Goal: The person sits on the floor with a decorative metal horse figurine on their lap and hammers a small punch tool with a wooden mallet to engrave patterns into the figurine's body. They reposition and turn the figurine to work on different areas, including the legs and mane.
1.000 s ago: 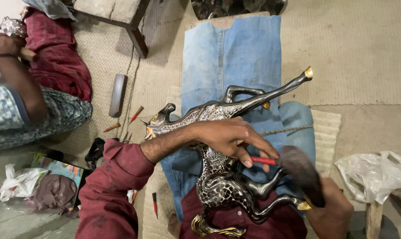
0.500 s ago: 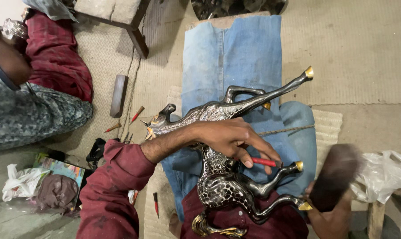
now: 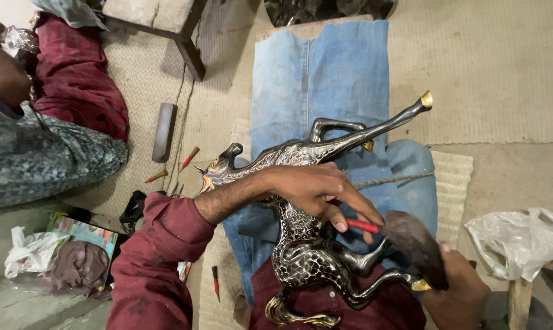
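Horse figurine [image 3: 307, 244], dark metal with silver inlay pattern and gold hooves, lies across person's lap and blue denim cloth [image 3: 325, 79]. Long axis runs diagonal: head with gold muzzle toward lower left-centre, one raised leg ending in gold hoof pointing upper right.

Left hand [image 3: 316, 189] rests on figurine's mid body, fingers closed around a thin red-handled chisel [image 3: 362, 225] whose tip meets the metal just right of the body.

Right hand [image 3: 456, 293] is clenched around a dark wooden mallet [image 3: 414, 244]; mallet head sits just beside the chisel's end, to its lower right, blurred.

Left hand is nearer the figurine, right hand off to the side.

Spare red-handled tools [image 3: 189, 157] and a dark bar [image 3: 164, 131] lie on woven matting [image 3: 502, 61]. White plastic bag [image 3: 520, 235] at right. Another person's sleeve [image 3: 38, 159] at left.
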